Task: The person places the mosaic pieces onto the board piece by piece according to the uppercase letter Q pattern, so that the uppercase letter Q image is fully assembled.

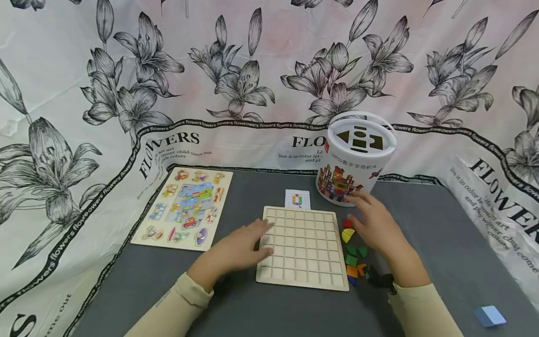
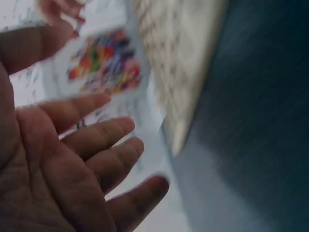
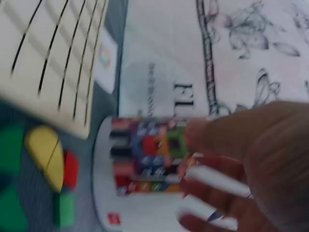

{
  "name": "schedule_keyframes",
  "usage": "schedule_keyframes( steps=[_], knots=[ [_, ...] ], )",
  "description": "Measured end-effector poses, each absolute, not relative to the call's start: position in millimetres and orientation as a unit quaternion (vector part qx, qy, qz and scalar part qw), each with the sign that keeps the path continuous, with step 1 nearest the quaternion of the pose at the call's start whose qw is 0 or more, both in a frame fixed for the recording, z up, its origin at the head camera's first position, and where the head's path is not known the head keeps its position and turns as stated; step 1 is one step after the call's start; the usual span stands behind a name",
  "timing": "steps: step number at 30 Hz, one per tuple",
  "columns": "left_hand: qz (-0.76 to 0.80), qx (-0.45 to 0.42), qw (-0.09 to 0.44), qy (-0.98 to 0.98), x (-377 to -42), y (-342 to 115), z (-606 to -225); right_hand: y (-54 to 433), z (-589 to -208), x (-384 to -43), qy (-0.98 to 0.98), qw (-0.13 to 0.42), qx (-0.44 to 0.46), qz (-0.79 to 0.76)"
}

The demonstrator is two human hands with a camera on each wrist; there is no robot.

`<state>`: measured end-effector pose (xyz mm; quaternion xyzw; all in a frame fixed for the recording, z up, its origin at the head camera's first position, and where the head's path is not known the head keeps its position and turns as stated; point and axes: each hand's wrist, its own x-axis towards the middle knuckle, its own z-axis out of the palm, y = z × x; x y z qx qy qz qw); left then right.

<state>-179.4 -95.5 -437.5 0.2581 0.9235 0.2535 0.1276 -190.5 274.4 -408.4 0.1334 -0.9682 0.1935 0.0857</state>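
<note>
A square wooden grid board [image 1: 301, 248] lies flat in the middle of the grey table. My left hand [image 1: 236, 248] is at its left edge, fingers spread and relaxed, with nothing in the palm in the left wrist view. Over the colored blocks [image 1: 351, 260] right of the board hovers my right hand [image 1: 376, 227], fingers loosely extended near the base of the white bucket [image 1: 358, 159]. Yellow, red and green pieces [image 3: 44, 152] show beside the board in the right wrist view. Behind the board lies a small card [image 1: 297, 199] with a colored block pattern.
A wooden picture puzzle board [image 1: 183, 208] lies at the left rear. Near the right front sits a blue block [image 1: 490, 316]. A white flower-printed cloth [image 1: 252, 61] hangs behind the table and along its sides.
</note>
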Motion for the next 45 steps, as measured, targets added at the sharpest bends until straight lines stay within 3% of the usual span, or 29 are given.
schedule_keyframes(
  steps=[4, 9, 18, 30, 36, 45],
  knots=[
    [0.250, 0.313, 0.177, 0.899, -163.8, -95.3, -452.2, 286.2, -424.1, -201.2, -0.965, -0.002, 0.189, 0.180],
    [0.233, 0.329, 0.146, 0.903, -154.7, -95.1, -467.4, 293.0, -446.7, -208.8, -0.957, -0.064, 0.216, 0.182],
    [0.232, 0.327, 0.107, 0.910, -155.0, -89.7, -478.3, 298.3, -455.7, -207.0, -0.957, -0.053, 0.209, 0.192],
    [0.233, 0.318, 0.109, 0.913, -152.5, -88.3, -473.8, 297.9, -435.9, -199.5, -0.962, -0.053, 0.175, 0.203],
    [0.233, 0.312, 0.108, 0.915, -151.1, -93.6, -473.0, 248.2, -413.9, -216.0, -0.961, -0.022, 0.139, 0.240],
    [0.226, 0.311, 0.109, 0.917, -152.9, -89.7, -471.3, 170.7, -455.8, -255.2, -0.935, -0.049, 0.150, 0.318]
  ],
)
